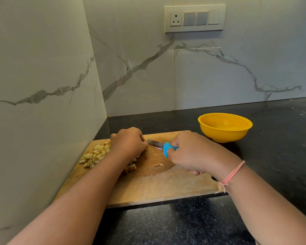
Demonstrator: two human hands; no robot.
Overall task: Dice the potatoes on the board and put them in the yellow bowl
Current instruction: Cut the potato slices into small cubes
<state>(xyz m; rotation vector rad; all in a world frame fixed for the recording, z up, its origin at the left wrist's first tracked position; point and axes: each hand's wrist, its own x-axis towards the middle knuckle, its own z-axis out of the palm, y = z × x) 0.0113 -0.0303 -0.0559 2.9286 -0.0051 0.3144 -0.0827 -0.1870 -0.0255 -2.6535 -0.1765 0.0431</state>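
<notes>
Surface: black counter (pixel 272 156) in a corner of marble-veined walls (pixel 131 68), switch panel (pixel 194 18) above.
Board: cutting board (pixel 157 184) against the left wall.
Potato: diced potato (pixel 95 154) piled far left; more half hidden under my wrist.
Bowl: yellow bowl (pixel 224 128) beyond the board's right end.
Left hand (pixel 129 142): fingers curled down; grip hidden, cannot tell.
Right hand (pixel 189 152): grips blue-handled knife (pixel 159 145).

We see a heap of pale diced potatoes (pixel 95 155) on the far left of the wooden board (pixel 157 184), with a few bigger chunks (pixel 132 167) nearer us, partly hidden. The board lies flat on the dark desk (pixel 272 156), darkened in its middle. Our right hand (pixel 189 152) grips a blue-handled knife (pixel 162 146) low over it. The yellow bowl (pixel 224 127) stands upright just beyond the board's far right corner.
</notes>
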